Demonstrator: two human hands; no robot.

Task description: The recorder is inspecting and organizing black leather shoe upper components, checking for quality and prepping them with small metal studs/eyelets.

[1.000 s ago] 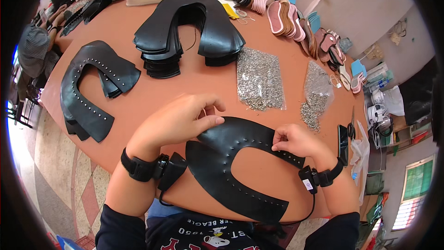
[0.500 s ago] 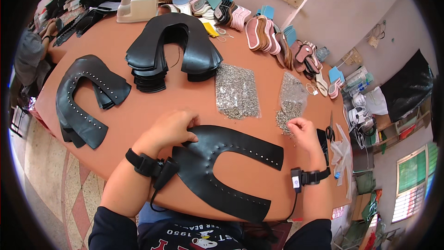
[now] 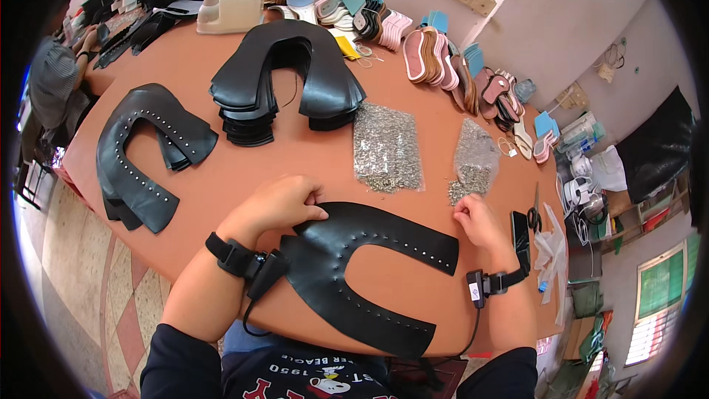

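1. Head view: my left fingers (image 3: 316, 213) touch the upper-left edge of the black piece (image 3: 314, 253); whether clamped, I cannot tell.
2. My right fingers (image 3: 465, 209), bunched together, are beside loose studs (image 3: 453, 193).
3. Black piece lies near the front tabletop (image 3: 310, 155) edge, bare room beyond.

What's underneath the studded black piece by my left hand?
Brown tabletop shows beside the studded black piece and through its curved opening; whatever lies directly beneath is covered.
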